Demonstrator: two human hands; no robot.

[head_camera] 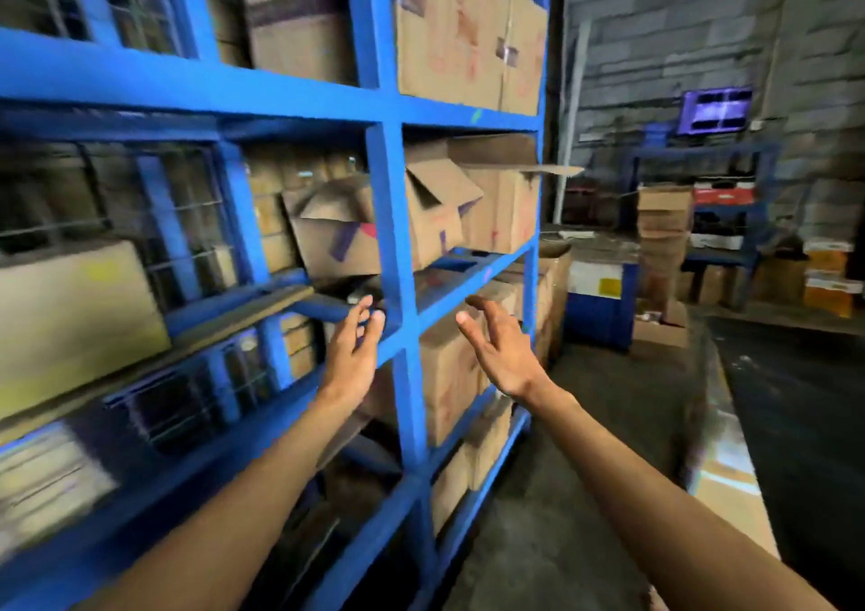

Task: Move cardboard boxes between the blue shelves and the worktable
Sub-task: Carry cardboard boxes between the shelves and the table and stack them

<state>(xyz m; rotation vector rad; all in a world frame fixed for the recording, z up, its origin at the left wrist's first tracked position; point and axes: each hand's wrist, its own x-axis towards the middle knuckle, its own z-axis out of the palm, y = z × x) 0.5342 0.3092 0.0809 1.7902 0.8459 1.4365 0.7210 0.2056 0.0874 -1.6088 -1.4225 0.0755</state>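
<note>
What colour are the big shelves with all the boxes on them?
The shelves are bright blue, with brown cardboard boxes on them. The head view shows it.

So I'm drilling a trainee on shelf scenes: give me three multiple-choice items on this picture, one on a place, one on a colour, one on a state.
1. Where does the box with open flaps sit?
A. on the floor
B. on the middle shelf, above the hands
C. on the far stack

2. What colour is the shelf frame?
A. blue
B. red
C. grey

3. How are the left hand and right hand?
A. both gripping a box
B. one holding tape
C. both open, holding nothing

Answers: 1 B, it rests tilted on that shelf; 2 A, posts and beams are blue; 3 C, fingers are spread, nothing held.
</note>
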